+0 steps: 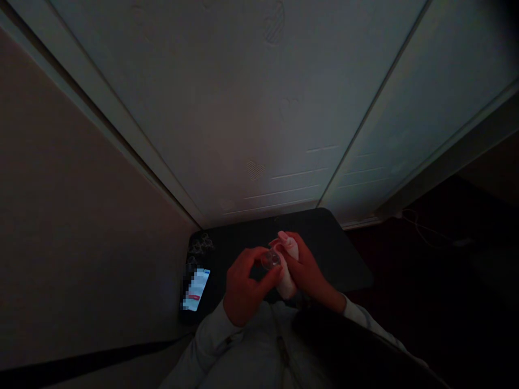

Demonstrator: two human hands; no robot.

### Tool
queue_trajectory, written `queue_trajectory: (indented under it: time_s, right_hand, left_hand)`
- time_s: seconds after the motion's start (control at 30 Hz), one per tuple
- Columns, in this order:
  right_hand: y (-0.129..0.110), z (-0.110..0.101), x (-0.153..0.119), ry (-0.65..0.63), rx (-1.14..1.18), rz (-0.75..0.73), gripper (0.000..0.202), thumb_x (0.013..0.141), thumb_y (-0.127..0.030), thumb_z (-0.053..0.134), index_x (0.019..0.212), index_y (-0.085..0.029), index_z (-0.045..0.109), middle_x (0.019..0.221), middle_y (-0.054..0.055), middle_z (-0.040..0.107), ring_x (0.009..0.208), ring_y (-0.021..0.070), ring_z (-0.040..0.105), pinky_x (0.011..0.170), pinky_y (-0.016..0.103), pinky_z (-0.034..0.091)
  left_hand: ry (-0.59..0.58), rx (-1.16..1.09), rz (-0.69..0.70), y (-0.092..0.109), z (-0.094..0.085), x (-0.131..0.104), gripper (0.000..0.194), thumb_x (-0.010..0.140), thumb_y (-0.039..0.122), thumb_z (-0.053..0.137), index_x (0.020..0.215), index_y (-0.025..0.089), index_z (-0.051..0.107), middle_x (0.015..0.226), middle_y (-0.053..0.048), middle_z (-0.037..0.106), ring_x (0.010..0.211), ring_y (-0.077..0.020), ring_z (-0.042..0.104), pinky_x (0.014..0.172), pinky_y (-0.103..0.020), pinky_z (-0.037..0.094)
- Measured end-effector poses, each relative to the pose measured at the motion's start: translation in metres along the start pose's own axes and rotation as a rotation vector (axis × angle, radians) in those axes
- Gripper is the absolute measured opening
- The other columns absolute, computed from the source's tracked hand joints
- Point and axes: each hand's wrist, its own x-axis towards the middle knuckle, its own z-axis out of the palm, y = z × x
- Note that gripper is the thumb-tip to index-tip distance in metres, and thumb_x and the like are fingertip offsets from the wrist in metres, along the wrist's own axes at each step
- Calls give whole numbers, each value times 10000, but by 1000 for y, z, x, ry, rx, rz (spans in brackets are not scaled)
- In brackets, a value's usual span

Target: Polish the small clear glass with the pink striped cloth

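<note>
Over table [330, 254], L hand [246, 281] pinches clear piece [271, 260], prob. light, stiff, slippery, maybe fragile; best held by edges. R hand [307, 268] grips cloth [287, 285], prob. soft.

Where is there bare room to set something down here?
The dark surface looks free between the right hand and the right edge, and, more narrowly, between the left hand and the phone. Crowded: the left end, with the phone and clear pieces, and the middle, where the hands hold a pinkish cloth and clear item.
</note>
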Motion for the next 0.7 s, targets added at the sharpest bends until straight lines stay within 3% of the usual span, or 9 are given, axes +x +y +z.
queue_trajectory:
  time_s: [0.2,0.47,0.7]
  right_hand:
    - [-1,2,1,-26,-12,16,218,830,-344,555,1026,-250,545,952,27,669,851,189,632,761,338,495]
    - [2,3,3,-45,26,84,248,777,-351,598,994,-234,563,823,5,663,759,179,625,711,319,494]
    - [3,0,3,44,-12,101,261,760,-378,605,959,-220,550,797,7,655,723,182,619,669,321,496]
  left_hand:
    - [-18,47,33,1,-1,2,173,773,212,640,933,190,580,790,-2,646,699,-138,602,666,-260,498]
    - [-139,142,224,2,-3,6,146,809,267,618,913,176,573,808,-43,653,757,-178,604,687,-301,504]
    - [-161,99,123,1,1,4,155,795,243,633,934,195,586,877,-43,637,825,-185,610,745,-313,513]
